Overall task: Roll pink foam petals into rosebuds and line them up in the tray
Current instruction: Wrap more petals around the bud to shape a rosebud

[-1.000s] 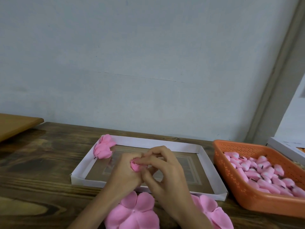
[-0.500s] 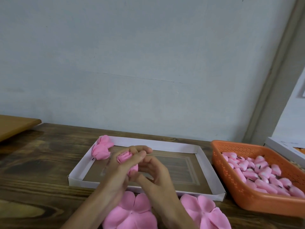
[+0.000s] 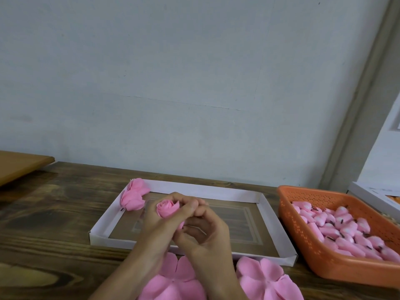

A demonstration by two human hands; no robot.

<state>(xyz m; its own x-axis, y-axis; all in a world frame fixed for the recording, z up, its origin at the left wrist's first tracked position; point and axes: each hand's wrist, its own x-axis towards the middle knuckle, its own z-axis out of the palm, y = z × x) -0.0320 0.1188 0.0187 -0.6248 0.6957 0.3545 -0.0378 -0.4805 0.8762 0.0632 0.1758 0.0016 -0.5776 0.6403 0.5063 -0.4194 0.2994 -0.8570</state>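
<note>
Early going: third rosebud (image 3: 167,208) rolled and in hand, tray (image 3: 194,190) mostly unfilled.

Only what looks like two finished rosebuds (image 3: 133,197) parked in the tray, tucked into its 10 o'clock corner; row barely begun. Third rosebud held above the tray's left half, at about 4 o'clock from that pair and apart from them, spiral top facing up. Clamped in the left hand (image 3: 159,227), fingers (image 3: 187,208) curled round its right side; pink base apparently pinched from about 5 o'clock by the right hand (image 3: 205,233). Left to do, by the look of it: setting this one beside the pair, then rolling the flat petals (image 3: 176,280) lying at 6 o'clock on the desk (image 3: 54,213). Orange basket (image 3: 303,226) of pink pieces at 3 o'clock.
</note>
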